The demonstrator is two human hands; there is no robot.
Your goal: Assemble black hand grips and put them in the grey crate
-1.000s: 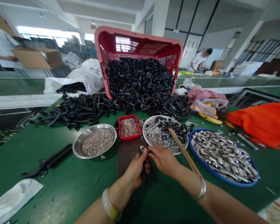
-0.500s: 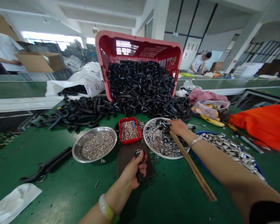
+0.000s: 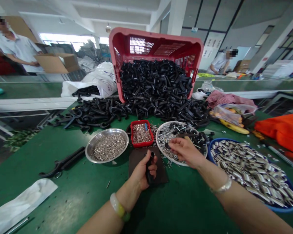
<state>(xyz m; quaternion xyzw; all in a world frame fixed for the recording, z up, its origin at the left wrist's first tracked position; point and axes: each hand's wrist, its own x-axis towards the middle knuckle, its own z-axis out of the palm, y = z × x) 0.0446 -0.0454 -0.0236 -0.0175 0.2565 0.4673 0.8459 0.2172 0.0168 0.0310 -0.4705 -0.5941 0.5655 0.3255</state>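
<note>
My left hand [image 3: 144, 169] is wrapped around a black handle piece [image 3: 149, 174], its round hollow end pointing up, over a dark square pad [image 3: 135, 159]. My right hand [image 3: 187, 152] pinches a small dark piece [image 3: 168, 145] above the near part of a white round tray [image 3: 158, 148]; its exact kind is too small to tell. The tray holds loose bolts, nuts and black-headed knobs. Behind my right fingers a short stretch of a wooden hammer handle [image 3: 188, 139] shows, the rest hidden by my hand.
A steel bowl [image 3: 89, 152] of small metal rings and a red box [image 3: 152, 138] of pins stand beyond the pad. Right is a blue basin [image 3: 291, 187] of metal sleeves. A tipped red crate [image 3: 158, 35] spills black parts. Black handles [image 3: 63, 162] lie left. Two people work behind.
My right hand has come back toward me from the tray's far side, now pinching a small dark piece. The wooden handle no longer sticks out toward me. My view has turned left.
</note>
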